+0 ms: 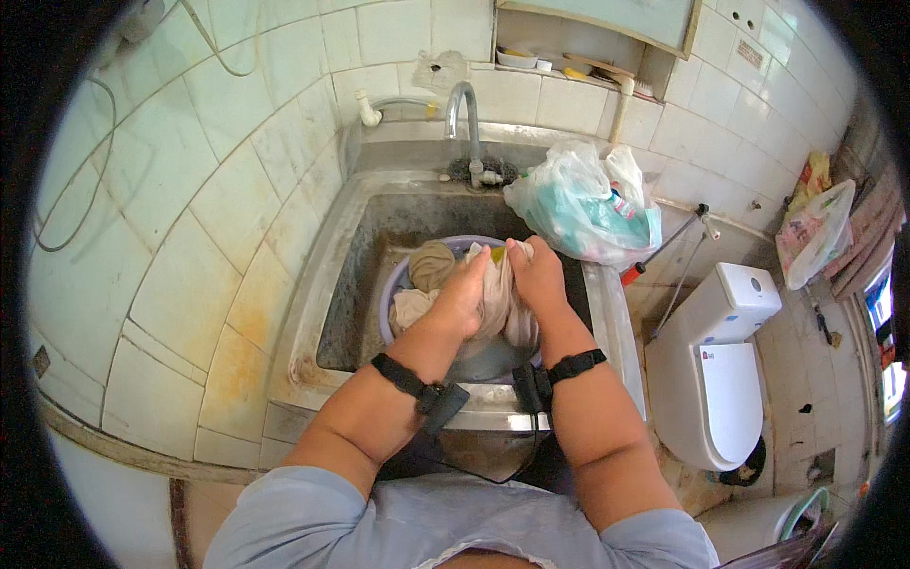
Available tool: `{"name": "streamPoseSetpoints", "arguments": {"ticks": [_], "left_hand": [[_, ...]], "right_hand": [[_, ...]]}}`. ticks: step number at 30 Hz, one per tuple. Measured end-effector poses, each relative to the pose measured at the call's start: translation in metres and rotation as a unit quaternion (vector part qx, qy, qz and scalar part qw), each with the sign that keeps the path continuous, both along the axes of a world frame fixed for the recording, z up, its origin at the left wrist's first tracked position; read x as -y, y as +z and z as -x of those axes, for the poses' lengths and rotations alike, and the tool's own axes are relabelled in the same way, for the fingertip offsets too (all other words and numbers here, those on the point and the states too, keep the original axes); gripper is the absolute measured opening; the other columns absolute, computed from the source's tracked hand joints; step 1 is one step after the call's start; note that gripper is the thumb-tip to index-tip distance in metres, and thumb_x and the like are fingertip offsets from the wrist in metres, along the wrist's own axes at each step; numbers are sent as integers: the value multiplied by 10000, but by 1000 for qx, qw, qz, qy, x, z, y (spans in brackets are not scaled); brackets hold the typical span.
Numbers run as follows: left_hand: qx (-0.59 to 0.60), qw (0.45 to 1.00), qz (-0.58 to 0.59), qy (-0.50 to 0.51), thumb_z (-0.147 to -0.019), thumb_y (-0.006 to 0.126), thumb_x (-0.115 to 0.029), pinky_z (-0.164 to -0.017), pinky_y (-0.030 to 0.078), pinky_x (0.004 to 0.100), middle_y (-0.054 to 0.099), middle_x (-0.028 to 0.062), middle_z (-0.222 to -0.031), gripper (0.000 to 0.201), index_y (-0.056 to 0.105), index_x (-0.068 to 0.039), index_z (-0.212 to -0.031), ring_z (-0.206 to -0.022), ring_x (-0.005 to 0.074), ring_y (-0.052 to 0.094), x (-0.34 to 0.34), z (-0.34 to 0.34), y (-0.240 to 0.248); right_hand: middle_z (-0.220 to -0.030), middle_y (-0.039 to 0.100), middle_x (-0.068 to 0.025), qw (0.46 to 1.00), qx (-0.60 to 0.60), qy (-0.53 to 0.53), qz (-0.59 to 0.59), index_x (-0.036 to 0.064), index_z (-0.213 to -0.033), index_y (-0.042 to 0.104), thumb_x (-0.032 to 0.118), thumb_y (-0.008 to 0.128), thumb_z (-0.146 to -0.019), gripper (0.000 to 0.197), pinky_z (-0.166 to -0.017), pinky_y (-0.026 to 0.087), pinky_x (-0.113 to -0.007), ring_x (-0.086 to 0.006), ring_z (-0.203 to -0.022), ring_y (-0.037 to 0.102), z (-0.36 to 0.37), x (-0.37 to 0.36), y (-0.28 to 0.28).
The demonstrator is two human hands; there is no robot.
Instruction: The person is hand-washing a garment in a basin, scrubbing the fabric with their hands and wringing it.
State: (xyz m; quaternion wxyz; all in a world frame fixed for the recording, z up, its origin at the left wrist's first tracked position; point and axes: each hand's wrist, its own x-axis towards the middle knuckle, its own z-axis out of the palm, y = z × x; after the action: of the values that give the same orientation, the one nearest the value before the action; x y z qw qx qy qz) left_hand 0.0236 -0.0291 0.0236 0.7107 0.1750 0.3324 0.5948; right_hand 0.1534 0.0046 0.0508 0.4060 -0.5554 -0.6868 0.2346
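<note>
My left hand (463, 296) and my right hand (539, 277) are close together over a basin, thumbs up. Both are closed on a wet-looking beige cloth (497, 296), which hangs between them. The round basin with a pale purple rim (385, 308) stands inside a metal sink (343, 313). More bunched fabric (431, 266), tan and cream, lies in the basin to the left of my left hand. Water seems to be in its near part. My fingertips are mostly hidden behind the cloth and the backs of my hands.
A curved grey faucet (464, 100) rises behind the sink. Filled plastic bags (588, 209) rest on the sink's back right corner. A white toilet (725, 379) stands to the right, near a red-handled stick (633, 274). Tiled walls (251, 204) close in the left side.
</note>
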Motion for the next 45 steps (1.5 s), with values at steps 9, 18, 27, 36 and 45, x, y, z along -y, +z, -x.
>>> {"name": "streamPoseSetpoints", "arguments": {"ticks": [9, 18, 27, 36, 45], "left_hand": [[-540, 832, -128, 12, -924, 611, -215, -702, 538, 366, 657, 94, -962, 304, 558, -24, -1155, -886, 240, 667, -12, 42, -13], [-448, 791, -317, 270, -984, 549, -224, -790, 462, 292, 604, 44, -923, 262, 500, -44, -1168, -882, 138, 572, 3, 26, 28], [-553, 814, -178, 2, -814, 707, -255, -622, 469, 317, 651, 74, -768, 289, 659, 20, -889, -665, 144, 576, -1, 38, 8], [-563, 745, 89, -346, -864, 679, -266, -520, 514, 376, 666, 153, -854, 358, 630, 43, -1038, -613, 256, 651, -9, 29, -49], [-632, 522, -29, -572, -881, 623, -279, -835, 504, 446, 632, 204, -1151, 499, 550, 74, -1227, -1005, 311, 623, -23, 38, -74]], "right_hand": [[-968, 638, -286, 991, 126, -39, 39, 13, -971, 623, 447, 542, -924, 444, -820, 477, -494, -428, -949, 617, -17, 3, 17], [-839, 637, -203, 982, -161, 10, -98, -9, -962, 602, 307, 600, -931, 318, -732, 490, -366, -273, -767, 623, -17, 8, 29], [-791, 680, -200, 985, 88, 145, 28, 19, -862, 718, 312, 803, -688, 351, -713, 520, -390, -313, -742, 667, -35, -19, -3], [-888, 709, -129, 849, 266, 279, 362, 29, -960, 699, 202, 845, -650, 384, -737, 536, -404, -249, -788, 672, -24, -21, -33], [-886, 700, -85, 739, 401, 371, 393, -15, -962, 705, 177, 741, -703, 325, -743, 498, -384, -205, -805, 618, -11, -22, -50]]}}
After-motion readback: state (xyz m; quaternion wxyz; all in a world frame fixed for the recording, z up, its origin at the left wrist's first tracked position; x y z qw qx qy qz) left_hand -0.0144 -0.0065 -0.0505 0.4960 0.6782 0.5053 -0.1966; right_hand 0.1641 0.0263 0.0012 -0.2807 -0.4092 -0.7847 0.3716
